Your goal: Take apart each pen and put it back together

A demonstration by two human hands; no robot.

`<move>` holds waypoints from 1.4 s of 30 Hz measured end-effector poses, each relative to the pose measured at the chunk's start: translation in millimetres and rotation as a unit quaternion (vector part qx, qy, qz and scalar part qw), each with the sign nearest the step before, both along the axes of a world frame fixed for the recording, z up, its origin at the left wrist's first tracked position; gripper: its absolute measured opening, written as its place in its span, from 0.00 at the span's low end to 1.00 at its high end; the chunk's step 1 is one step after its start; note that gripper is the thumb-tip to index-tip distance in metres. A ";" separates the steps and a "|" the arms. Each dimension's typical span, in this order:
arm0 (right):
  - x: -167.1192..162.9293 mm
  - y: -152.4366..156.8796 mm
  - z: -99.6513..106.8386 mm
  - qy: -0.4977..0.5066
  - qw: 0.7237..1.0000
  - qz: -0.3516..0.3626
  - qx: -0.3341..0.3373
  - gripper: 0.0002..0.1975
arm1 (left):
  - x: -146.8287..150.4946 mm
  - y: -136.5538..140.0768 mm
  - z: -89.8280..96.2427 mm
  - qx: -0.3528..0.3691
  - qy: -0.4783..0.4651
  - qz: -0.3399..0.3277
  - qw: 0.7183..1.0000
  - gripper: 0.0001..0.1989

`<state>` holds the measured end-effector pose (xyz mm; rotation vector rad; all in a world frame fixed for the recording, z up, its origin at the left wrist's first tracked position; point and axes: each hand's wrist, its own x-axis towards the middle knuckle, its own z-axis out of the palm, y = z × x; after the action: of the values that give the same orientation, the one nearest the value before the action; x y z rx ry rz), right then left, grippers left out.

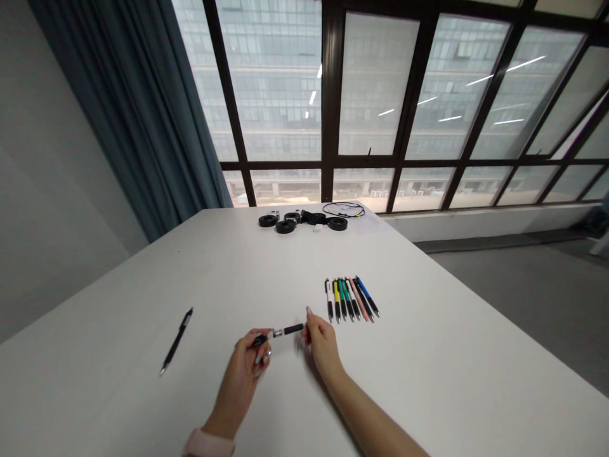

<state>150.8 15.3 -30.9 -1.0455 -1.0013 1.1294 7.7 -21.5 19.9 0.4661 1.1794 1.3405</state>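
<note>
A pen (285,331) with a clear middle part and a black grip is held level above the white table, between my two hands. My left hand (247,362) is closed around its black left end. At the other end, the fingers of my right hand (321,339) are pinched at the tip of the black grip. Something small and silvery shows at the right fingertips; I cannot tell whether it is a nail or a pen part. To the left lies a single black pen (176,341). Beyond my right hand is a row of several coloured pens (351,299), side by side.
Several black tape-like rolls (285,226) sit at the far end of the white table (228,273), with a coiled black cable (343,210) and a sheet of paper (373,224). A blue curtain (157,127) and large windows stand behind.
</note>
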 end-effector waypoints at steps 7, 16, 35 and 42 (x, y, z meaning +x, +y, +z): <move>-2.2 -2.2 4.7 0.061 0.997 -0.008 -0.050 0.32 | 0.3 -0.7 0.1 0.006 -0.006 0.000 1.000 0.11; 4.7 -3.3 11.8 0.008 0.999 0.029 -0.017 0.27 | -5.3 2.0 -5.7 0.003 -0.061 0.019 0.998 0.07; 5.2 -2.6 9.2 -0.026 0.994 0.100 -0.035 0.35 | -7.3 -2.1 -3.7 0.010 -0.037 -0.026 0.999 0.09; 4.8 -4.7 12.6 -0.042 0.990 0.116 -0.063 0.39 | -7.3 -1.7 -6.1 0.029 -0.044 -0.044 0.998 0.10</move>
<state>155.6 10.6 -18.3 -1.1046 -1.1527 1.3631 0.3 -23.2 13.8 0.4903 1.0387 1.3081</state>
